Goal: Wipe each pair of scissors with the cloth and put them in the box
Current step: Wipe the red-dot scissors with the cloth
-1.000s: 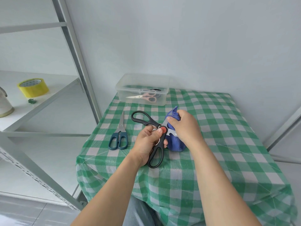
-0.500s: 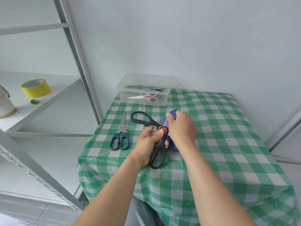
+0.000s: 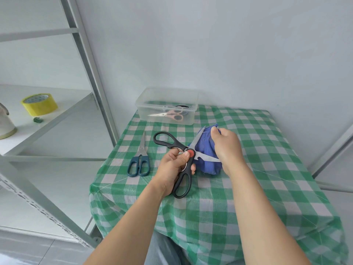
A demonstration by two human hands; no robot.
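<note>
Teal-handled scissors [image 3: 141,153] lay leftmost on the checked surface [image 3: 267,169]. They were closed, with the long axis running near to far, handles near and tips far. No hand touched them; they sat just left of the left hand [image 3: 172,167].

Clear box [image 3: 187,119] sat at the far edge, far and slightly left of both hands. Pink-handled scissors [image 3: 170,114] were already inside, plus a dark item I could not identify.

The left hand was clamped on the black scissors [image 3: 191,153], thumb beside the red pivot and fingers round the shank of the near handle. The pair was wide open. One handle loop reached far-left and the other came near. The blades forked rightward, one toward far-right and one almost straight right.

Blue cloth [image 3: 208,165] was bunched in that fork, against both blades. The right hand [image 3: 226,148], rightmost, was closed round the cloth, fingers curled over its top. The tip of the right-pointing blade was hidden behind this hand.

Judgement: wiping step on the black pair, roughly mid-task, with one pair boxed, one in hand and one waiting. The blades pointed at the right hand, so a wipe would likely run pivot to tip along each blade. The left hand was nearer the box, so the drop-in would likely go far-left from there. Open edges next to the gripping fingers looked like the main risk.
</note>
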